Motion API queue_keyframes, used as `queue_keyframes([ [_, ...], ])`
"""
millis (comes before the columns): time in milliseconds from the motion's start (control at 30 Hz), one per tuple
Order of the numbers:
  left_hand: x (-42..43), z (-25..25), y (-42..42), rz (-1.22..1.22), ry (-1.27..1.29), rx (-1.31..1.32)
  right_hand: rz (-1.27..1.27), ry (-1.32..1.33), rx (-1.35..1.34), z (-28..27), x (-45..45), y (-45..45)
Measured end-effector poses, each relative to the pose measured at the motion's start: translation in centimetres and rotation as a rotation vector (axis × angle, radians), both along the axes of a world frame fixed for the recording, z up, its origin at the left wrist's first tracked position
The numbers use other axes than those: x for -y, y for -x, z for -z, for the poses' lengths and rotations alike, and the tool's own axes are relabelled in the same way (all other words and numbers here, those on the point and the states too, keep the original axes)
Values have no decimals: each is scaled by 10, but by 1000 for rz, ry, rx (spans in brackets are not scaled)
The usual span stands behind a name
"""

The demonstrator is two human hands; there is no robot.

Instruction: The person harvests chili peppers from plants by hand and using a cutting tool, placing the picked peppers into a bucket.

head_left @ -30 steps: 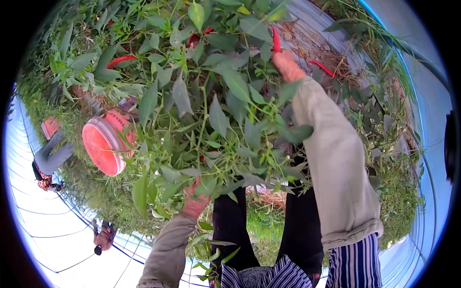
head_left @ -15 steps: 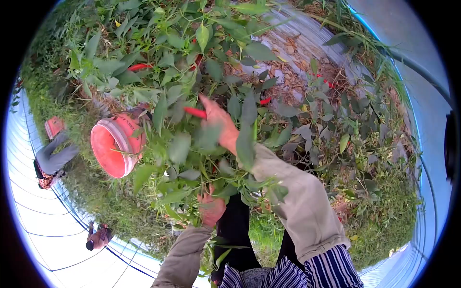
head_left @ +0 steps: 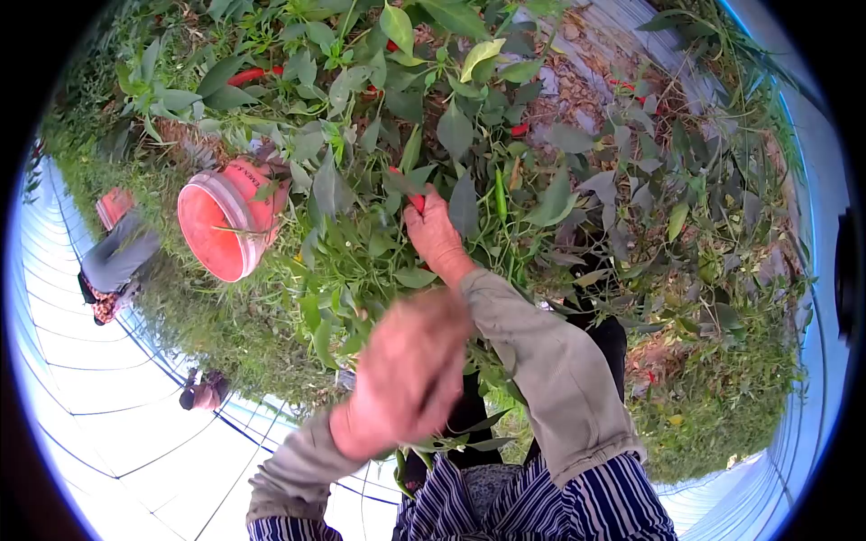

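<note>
My right hand is among the leaves of a pepper plant, its fingers closed on a red chili pepper. Part of that pepper is covered by the fingers and a leaf. My left hand is raised nearer the camera, above the lower leaves. Motion smears it, so its fingers and anything in them cannot be made out. A green chili pepper hangs just right of my right hand. Farther up, another red chili pepper shows between leaves.
A pink bucket lies tilted among the plants at left, its mouth facing me. Two other people, one in grey trousers and one farther off, are at the left, near a second bucket. Plastic sheeting covers ground at upper right.
My left hand has come up from the low stems toward the camera. My right hand has shifted slightly right, still with a red chili pepper. The view has moved a little.
</note>
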State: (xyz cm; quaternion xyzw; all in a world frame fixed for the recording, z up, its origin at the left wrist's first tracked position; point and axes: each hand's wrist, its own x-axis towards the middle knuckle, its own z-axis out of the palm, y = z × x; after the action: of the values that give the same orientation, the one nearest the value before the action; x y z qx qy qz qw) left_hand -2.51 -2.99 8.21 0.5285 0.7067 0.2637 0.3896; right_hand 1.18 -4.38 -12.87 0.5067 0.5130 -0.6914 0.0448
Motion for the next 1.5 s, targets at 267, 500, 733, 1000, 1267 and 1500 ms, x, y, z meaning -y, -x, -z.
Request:
queue_keyframes([
  [267, -16, 171, 58, 105, 286, -355, 972, 507, -439, 51, 73, -6],
  [500, 12, 163, 44, 250, 473, -648, 1088, 305, -198, -9, -20, -26],
  [733, 13, 153, 16, 440, 636, -565, 207, -739, 382, -3, -87, -75],
  [1000, 6, 154, -2, 263, 546, -329, -182, -365, 458, -1, -74, -80],
  [1267, 55, 188, -7, 331, 714, -392, 494, 42, 124, 10, -62, -100],
  [1500, 69, 203, -18, 371, 776, -393, 864, 397, 69, -81, -73, -119],
])
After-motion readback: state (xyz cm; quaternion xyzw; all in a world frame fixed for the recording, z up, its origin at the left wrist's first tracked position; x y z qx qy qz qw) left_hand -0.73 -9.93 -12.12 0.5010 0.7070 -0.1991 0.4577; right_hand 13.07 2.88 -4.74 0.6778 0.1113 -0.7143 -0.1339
